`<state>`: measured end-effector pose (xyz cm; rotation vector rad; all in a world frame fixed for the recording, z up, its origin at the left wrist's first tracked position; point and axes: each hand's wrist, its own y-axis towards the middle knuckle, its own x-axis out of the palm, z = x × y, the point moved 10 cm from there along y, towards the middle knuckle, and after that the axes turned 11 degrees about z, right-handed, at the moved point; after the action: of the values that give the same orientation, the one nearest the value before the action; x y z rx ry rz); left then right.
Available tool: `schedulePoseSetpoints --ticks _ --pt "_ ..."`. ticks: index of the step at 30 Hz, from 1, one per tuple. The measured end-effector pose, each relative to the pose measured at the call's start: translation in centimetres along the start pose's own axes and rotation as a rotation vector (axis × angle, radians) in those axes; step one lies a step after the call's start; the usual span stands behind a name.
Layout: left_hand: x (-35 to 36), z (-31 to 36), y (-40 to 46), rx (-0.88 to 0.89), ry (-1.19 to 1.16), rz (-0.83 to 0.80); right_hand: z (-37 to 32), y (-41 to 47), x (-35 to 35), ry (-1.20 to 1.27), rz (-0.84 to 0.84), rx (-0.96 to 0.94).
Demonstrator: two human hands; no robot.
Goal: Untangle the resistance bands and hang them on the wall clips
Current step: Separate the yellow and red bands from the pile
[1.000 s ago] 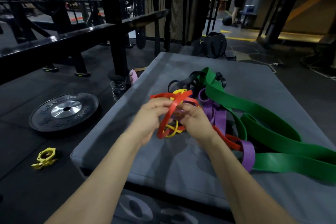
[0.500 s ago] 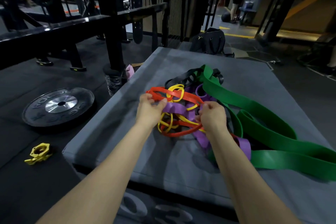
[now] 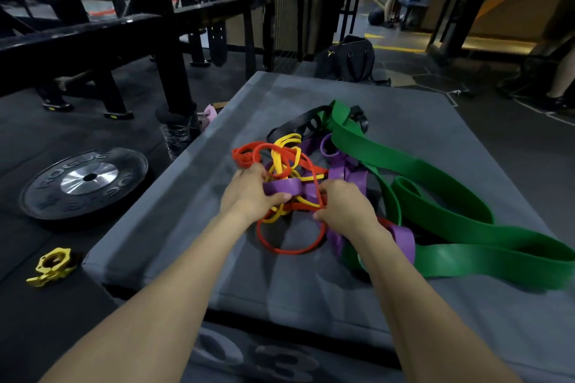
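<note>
A tangle of resistance bands lies on a grey padded box. A wide green band spreads to the right, a black band sits at the far end, and thin yellow and red bands knot together in the middle. My left hand grips a purple band with the thumb over it. My right hand holds the same knot from the right, fingers curled round the red and purple strands. No wall clips are in view.
On the black floor to the left lie a weight plate and a yellow barbell collar. A black rack stands behind. A dark bag sits beyond the box. A person's legs are at the far right.
Both hands lowered the red band onto the box and moved onto the purple band in the middle of the knot. A red loop now lies open between my wrists.
</note>
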<state>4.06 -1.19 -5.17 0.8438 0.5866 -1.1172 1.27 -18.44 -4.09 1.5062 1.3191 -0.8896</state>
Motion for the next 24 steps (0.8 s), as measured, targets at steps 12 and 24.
schedulePoseSetpoints --ticks 12,24 --pt "-7.0 3.3 -2.0 0.075 -0.248 0.167 3.8 -1.3 -4.5 0.039 0.265 0.063" --pt "-7.3 -2.3 -4.3 -0.227 -0.037 0.071 6.3 -1.8 -6.5 -0.115 0.436 0.157"
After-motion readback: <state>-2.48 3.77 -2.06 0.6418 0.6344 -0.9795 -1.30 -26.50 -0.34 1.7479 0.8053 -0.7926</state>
